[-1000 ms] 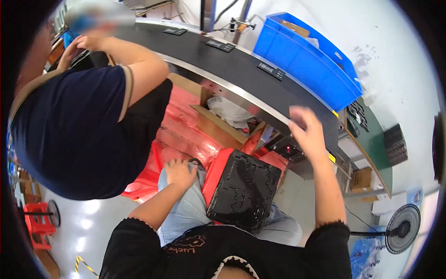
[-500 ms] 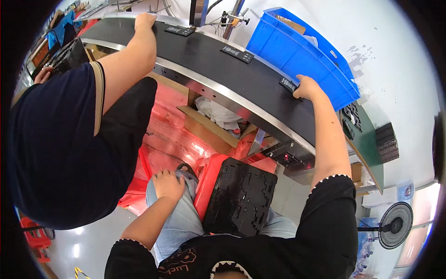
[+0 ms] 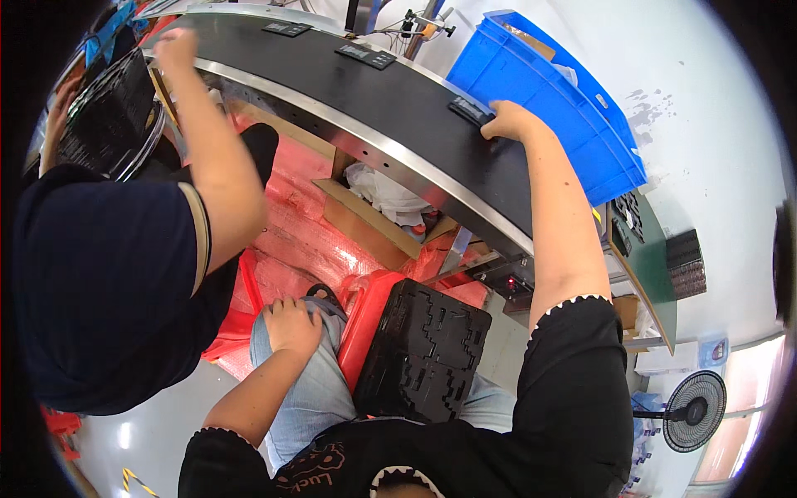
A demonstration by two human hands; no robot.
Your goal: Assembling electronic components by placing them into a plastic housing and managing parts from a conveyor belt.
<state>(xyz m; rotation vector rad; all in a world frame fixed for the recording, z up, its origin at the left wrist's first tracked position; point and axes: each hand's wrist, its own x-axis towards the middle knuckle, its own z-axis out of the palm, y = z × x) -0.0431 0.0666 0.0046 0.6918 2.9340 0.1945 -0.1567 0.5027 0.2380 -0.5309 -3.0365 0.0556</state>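
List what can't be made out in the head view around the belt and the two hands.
- Right hand: covers part of the small black part on the conveyor belt; grip unclear.
- Left hand: palm down on the knee, underside hidden.
- Black tray on the lap: near edge hidden by the black shirt.
- Blue crate: contents mostly hidden by its walls.
- Co-worker's hand: blurred near the rim.

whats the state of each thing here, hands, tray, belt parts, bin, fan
right hand: reached out, grip on a small black part on the conveyor belt
left hand: resting on the knee, holding nothing
black moulded tray: on the lap, pockets look unfilled
blue bin: open-topped, beside the belt
standing fan: cannot tell if running
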